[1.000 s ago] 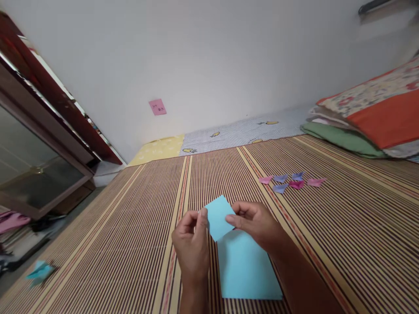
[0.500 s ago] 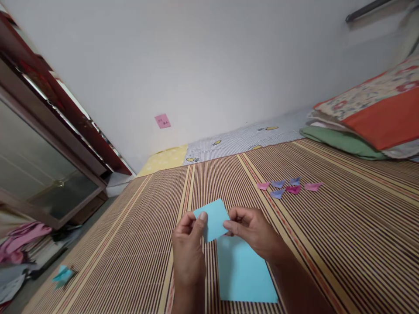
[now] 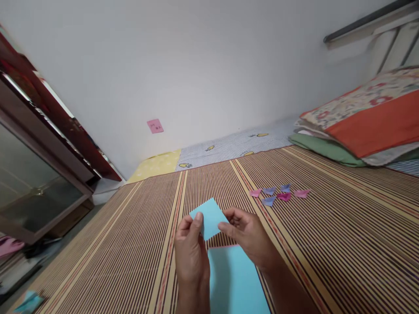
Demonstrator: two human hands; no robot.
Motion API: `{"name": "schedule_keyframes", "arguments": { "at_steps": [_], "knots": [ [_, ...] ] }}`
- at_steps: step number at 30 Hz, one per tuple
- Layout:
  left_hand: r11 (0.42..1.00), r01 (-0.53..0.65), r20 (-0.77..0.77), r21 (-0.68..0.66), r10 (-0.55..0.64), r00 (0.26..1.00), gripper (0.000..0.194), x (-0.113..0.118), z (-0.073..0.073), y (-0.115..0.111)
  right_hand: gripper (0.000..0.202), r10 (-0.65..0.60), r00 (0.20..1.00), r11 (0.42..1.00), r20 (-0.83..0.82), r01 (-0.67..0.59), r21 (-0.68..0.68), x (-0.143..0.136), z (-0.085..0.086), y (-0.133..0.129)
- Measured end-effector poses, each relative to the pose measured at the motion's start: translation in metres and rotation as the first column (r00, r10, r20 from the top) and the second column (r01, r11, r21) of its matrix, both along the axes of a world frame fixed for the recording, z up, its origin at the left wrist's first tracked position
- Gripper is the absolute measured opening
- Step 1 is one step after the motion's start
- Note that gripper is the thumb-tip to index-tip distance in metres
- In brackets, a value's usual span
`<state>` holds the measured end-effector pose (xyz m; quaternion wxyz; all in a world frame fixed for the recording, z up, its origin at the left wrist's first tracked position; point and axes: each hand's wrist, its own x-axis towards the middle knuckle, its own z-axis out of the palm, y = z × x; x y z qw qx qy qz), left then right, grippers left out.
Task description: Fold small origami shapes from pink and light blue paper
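Observation:
A small light-blue square of paper is held up above the striped mat, tilted so one corner points away. My left hand pinches its left side, thumb on top. On its right corner, my right hand grips with thumb and curled fingers. Below them a larger light-blue sheet lies flat on the mat, a thin pink edge showing along its far side. Further off to the right sit several small folded paper pieces, among them a magenta one, a pink one and a bluish one.
The striped mat spreads under everything. Folded bedding is stacked at the right against the wall. A pink note is stuck to the wall. At the lower left lies a blue folded paper; a glass-panelled cabinet stands beyond.
My view has shifted right and slightly up, so the scene slides left and the large sheet sits lower. The small square is turned a little more, still in both hands.

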<state>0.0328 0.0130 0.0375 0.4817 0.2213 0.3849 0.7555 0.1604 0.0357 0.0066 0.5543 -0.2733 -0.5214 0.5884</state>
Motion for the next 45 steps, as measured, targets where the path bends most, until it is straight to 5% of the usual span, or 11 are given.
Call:
{"name": "schedule_keyframes", "arguments": {
  "at_steps": [7,17,26,32,34,35,37,39,42,45],
  "knots": [
    [0.997,0.063,-0.011,-0.04,-0.063,0.998,0.038,-0.01,-0.02,0.0,0.023,0.05,0.997,0.999,0.066,-0.049,-0.015,-0.002,-0.009,0.006],
    [0.986,0.159,-0.182,-0.041,-0.164,0.969,0.029,-0.024,-0.029,-0.002,0.024,0.07,0.997,0.996,0.013,-0.069,-0.055,-0.013,-0.008,0.004],
    [0.993,0.105,0.058,-0.06,-0.101,0.993,0.03,-0.028,-0.023,0.0,0.026,-0.079,0.985,0.997,0.154,0.077,0.024,0.001,-0.006,0.009],
    [0.992,0.123,0.021,-0.012,-0.123,0.992,0.028,-0.022,-0.032,0.003,0.015,-0.089,0.984,0.995,0.153,0.081,0.056,-0.017,-0.007,0.001],
    [0.991,0.134,-0.009,-0.027,-0.134,0.991,0.028,-0.019,-0.036,0.004,0.012,-0.287,0.935,0.944,0.21,0.239,0.228,-0.021,-0.008,-0.002],
    [0.993,0.108,-0.037,-0.049,-0.109,0.993,0.03,-0.018,-0.037,0.004,0.013,-0.43,0.876,0.868,0.218,0.335,0.367,-0.023,-0.008,-0.003],
    [0.993,0.082,-0.081,-0.081,-0.088,0.993,0.032,-0.015,-0.035,0.001,0.012,-0.688,0.703,0.621,0.181,0.441,0.648,-0.022,-0.008,-0.004],
    [0.979,0.193,-0.056,-0.071,-0.197,0.979,0.035,-0.012,-0.029,-0.006,0.015,-0.824,0.549,0.416,0.141,0.417,0.809,-0.021,-0.01,-0.004],
    [0.936,0.349,0.074,-0.051,-0.345,0.936,0.043,-0.007,-0.02,-0.014,0.02,-0.861,0.476,0.361,0.178,0.327,0.873,-0.022,-0.013,-0.004],
    [0.964,0.257,0.127,-0.07,-0.247,0.961,0.034,-0.008,-0.02,-0.013,0.02,-0.818,0.523,0.422,0.24,0.261,0.869,-0.029,-0.014,-0.007]
  ]
}}
